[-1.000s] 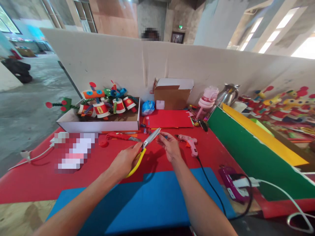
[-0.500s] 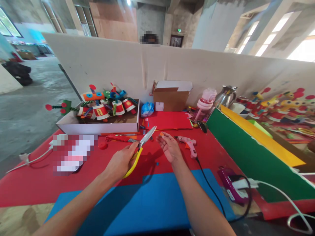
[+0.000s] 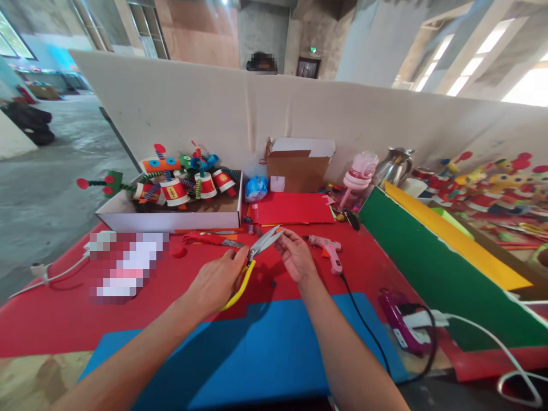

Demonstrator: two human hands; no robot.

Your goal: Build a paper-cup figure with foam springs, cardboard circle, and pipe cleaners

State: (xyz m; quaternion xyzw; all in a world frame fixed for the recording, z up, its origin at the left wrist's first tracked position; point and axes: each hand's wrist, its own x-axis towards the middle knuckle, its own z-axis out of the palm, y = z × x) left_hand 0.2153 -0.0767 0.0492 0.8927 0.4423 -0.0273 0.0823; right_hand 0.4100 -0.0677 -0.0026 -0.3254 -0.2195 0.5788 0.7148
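My left hand (image 3: 217, 279) grips the yellow handles of a pair of scissors (image 3: 253, 258), whose silver blades point up and right and are slightly parted. My right hand (image 3: 295, 257) hovers right beside the blade tips, fingers pinched together on a tiny piece I cannot make out. Both hands hang above the red sheet (image 3: 64, 319) covering the table, just beyond a blue foam sheet (image 3: 257, 354).
A white box (image 3: 171, 218) of paper-cup robot crafts stands at the back left, a cardboard box (image 3: 299, 165) behind red sheets (image 3: 293, 208). A pink glue gun (image 3: 329, 251) lies right of my hand, its black cord running to a purple power strip (image 3: 402, 325). Green and yellow sheets (image 3: 428, 257) lie right.
My right hand, open palm-up half a second ago, has turned and pinched its fingers at the scissor tips. The scissor blades have parted slightly and dipped toward it.
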